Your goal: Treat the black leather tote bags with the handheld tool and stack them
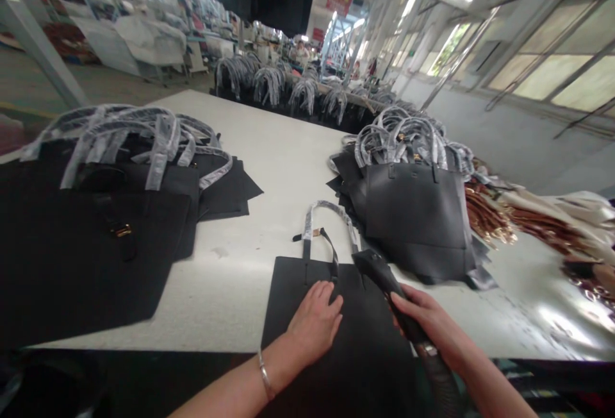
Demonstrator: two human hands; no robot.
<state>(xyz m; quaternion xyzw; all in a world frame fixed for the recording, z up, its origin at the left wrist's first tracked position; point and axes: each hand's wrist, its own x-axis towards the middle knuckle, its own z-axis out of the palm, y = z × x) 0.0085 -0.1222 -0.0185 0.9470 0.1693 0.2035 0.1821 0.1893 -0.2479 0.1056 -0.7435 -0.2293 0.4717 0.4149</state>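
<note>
A black tote bag panel [346, 315] lies in front of me at the table's near edge, its plastic-wrapped handle [331, 205] pointing away. A thin black strap with a gold buckle [317, 233] curves up from the panel inside the handle loop. My left hand [317, 315] rests on the panel just below the strap, fingers laid down and slightly bent. My right hand [423, 322] is wrapped round a black nozzle [384, 277] with a ribbed hose running down towards me. The nozzle's tip is by the right base of the handle; I cannot tell whether it touches.
Stacks of black bag panels [96, 245] with wrapped handles lie to the left, and another stack [413, 213] to the right on the white table [230, 302]. Brown straps with metal fittings [485, 213] lie far right. More bags [302, 94] stand beyond the table.
</note>
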